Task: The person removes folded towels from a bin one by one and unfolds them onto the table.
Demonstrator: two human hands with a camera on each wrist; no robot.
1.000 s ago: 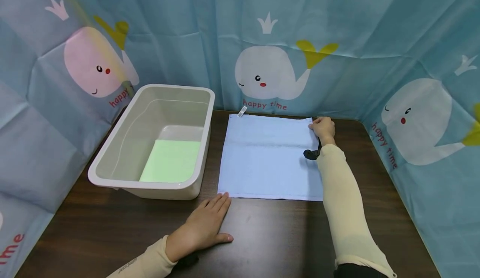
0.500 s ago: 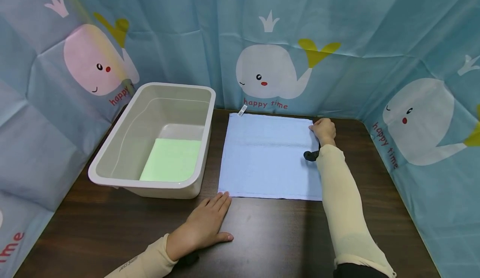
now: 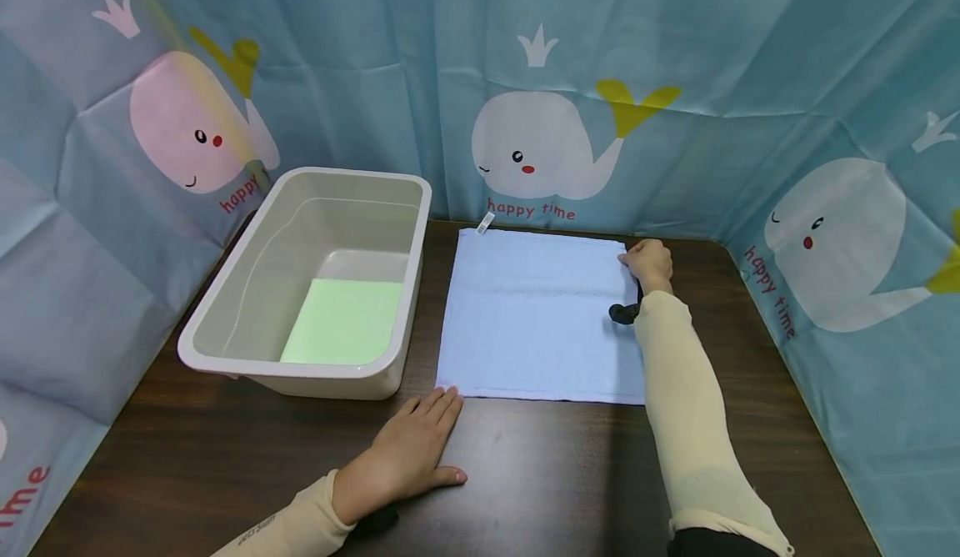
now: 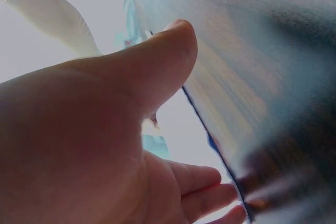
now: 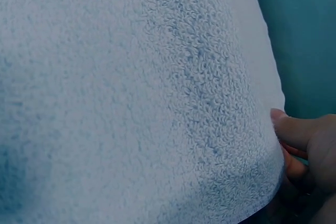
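A light blue terry towel (image 3: 536, 323) lies spread flat on the dark wooden table, a small white label (image 3: 485, 223) sticking out at its far left. My right hand (image 3: 649, 263) pinches its far right corner; in the right wrist view the thumb (image 5: 294, 129) presses on the edge, with fingers curled beneath. At the near left corner my left hand (image 3: 408, 449) lies flat on the table, fingers straight and thumb spread, fingertips right at the towel's edge. The left wrist view shows its thumb (image 4: 163, 61) close up, with the towel washed out behind.
A grey plastic basin (image 3: 300, 380) stands left of the towel, with a flat light green piece (image 3: 345, 321) lying in its bottom. A blue curtain (image 3: 360, 107) printed with whales rises behind the table (image 3: 540, 474) and along both sides.
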